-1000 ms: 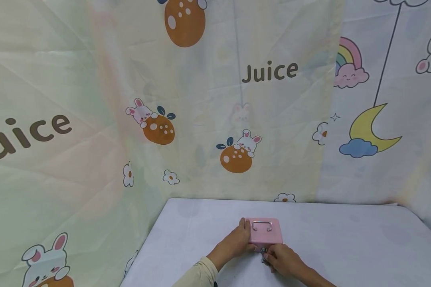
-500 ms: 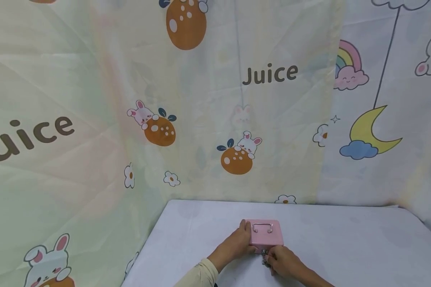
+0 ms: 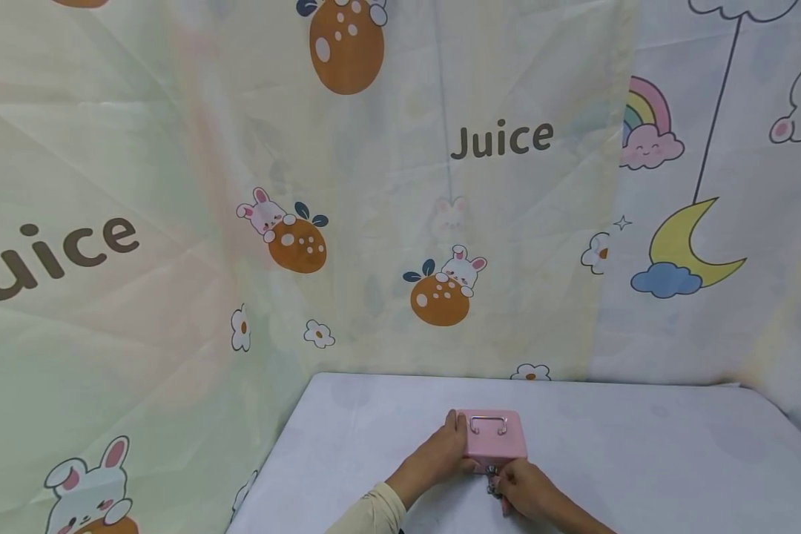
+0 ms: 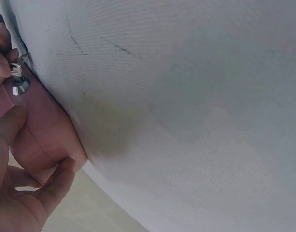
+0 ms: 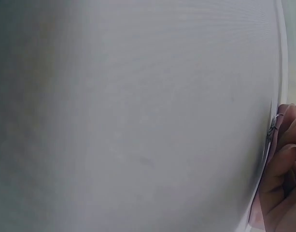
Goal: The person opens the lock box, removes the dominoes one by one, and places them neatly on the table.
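A small pink metal cash box point(image 3: 496, 443) with a folding silver handle point(image 3: 488, 425) on its lid stands on the white table, lid down. My left hand point(image 3: 438, 451) grips its left side, with the thumb against the front face, as the left wrist view also shows. At the front lock point(image 4: 21, 87), my right hand point(image 3: 529, 488) pinches a key point(image 4: 16, 70) in the keyhole. A ring with more small metal pieces point(image 3: 492, 486) hangs beside those fingers. In the right wrist view, the curled right fingers partly hide the box point(image 5: 256, 213).
The white tabletop point(image 3: 647, 452) spreads around the box, mostly to its right. Behind and to the left hang cloth sheets point(image 3: 374, 222) printed with rabbits, oranges and flowers. The table's left edge point(image 3: 270, 448) meets the cloth.
The scene has shifted slightly downward in the head view. Both hands keep their places on the box and key; the right hand's pose differs barely, if at all.
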